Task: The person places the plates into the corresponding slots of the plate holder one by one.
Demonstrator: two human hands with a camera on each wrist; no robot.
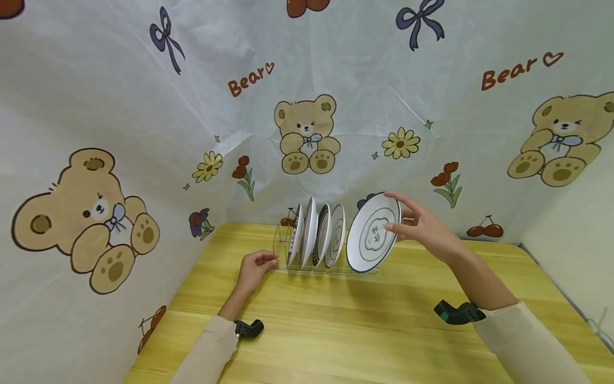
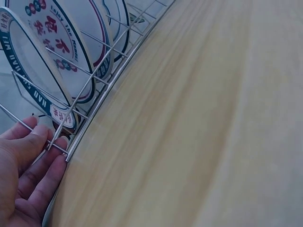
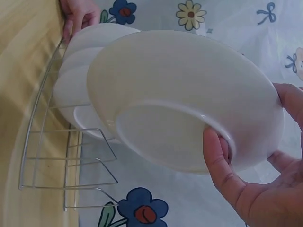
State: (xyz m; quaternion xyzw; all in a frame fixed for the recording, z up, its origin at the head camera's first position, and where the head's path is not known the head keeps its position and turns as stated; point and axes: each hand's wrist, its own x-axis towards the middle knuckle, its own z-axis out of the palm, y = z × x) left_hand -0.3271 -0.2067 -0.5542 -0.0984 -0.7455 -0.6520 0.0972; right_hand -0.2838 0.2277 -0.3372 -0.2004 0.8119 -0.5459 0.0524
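A wire dish rack (image 2: 105, 90) stands on the table with several round plates (image 1: 338, 234) upright in its left and middle slots. My left hand (image 1: 255, 268) pinches the rack's left end, thumb and fingers around the wire in the left wrist view. A white plate (image 1: 361, 242) with a dark rim and characters at its centre is in my right hand (image 1: 416, 226), tilted over the rack's right end. That hand grips its right edge, with the thumb on the printed face and fingers (image 3: 219, 163) against the white underside in the right wrist view.
The wood-grain table (image 1: 336, 325) spreads in front of the rack. Behind it hangs a pale cloth (image 1: 355, 106) printed with bears, flowers and bows. Bare wire slots show at the rack's right end in the right wrist view.
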